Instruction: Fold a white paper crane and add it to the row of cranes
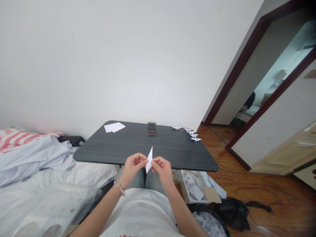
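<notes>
Between my two hands, at the near edge of the dark table (123,144), is a folded white paper (149,159) in a narrow, pointed diamond shape, held upright. My left hand (135,163) pinches its left side between thumb and fingers. From the other side, my right hand (160,166) grips the right edge with thumb and curled fingers. Several folded paper cranes (192,133) stand in a row along the table's right side. White paper sheets (114,127) lie overlapping at the back left.
A phone (152,128) is at the table's back middle, near the wall. Below right stand a box of papers (195,189), a black bag of crumpled paper (209,223) and another black bag (233,210). To the left is a bed (81,174) with clothes.
</notes>
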`<action>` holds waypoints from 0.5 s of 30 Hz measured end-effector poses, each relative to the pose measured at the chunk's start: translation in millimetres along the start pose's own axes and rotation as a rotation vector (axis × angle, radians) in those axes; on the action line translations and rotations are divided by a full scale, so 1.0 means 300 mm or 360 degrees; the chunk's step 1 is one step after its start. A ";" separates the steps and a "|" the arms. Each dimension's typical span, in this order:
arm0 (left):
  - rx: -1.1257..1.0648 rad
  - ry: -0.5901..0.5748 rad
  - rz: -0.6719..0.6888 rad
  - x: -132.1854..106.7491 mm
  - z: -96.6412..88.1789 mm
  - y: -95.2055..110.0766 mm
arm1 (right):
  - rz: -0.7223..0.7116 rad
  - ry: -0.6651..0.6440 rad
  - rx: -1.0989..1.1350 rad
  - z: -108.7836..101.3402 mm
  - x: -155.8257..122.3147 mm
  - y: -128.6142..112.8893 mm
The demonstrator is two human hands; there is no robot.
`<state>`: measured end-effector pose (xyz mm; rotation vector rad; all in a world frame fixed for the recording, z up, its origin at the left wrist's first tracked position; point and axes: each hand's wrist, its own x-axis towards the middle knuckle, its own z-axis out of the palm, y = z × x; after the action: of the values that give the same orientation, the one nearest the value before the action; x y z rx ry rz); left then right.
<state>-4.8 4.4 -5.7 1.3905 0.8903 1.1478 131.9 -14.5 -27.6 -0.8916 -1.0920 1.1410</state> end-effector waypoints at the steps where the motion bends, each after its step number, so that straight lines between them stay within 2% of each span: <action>1: 0.0020 -0.0001 0.0009 0.000 -0.001 -0.004 | 0.0002 0.0016 0.0008 0.000 0.001 0.000; 7: 0.0089 0.0066 0.0083 0.003 -0.001 -0.025 | 0.0003 0.0077 0.0058 0.001 0.002 0.002; 15: 0.0133 0.0106 0.0069 -0.002 0.001 -0.008 | -0.0067 -0.0026 0.0090 0.006 -0.005 -0.011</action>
<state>-4.4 4.0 -8.2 1.4526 0.9691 1.2073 130.7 -16.6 -24.2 -0.8130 -1.0823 1.1405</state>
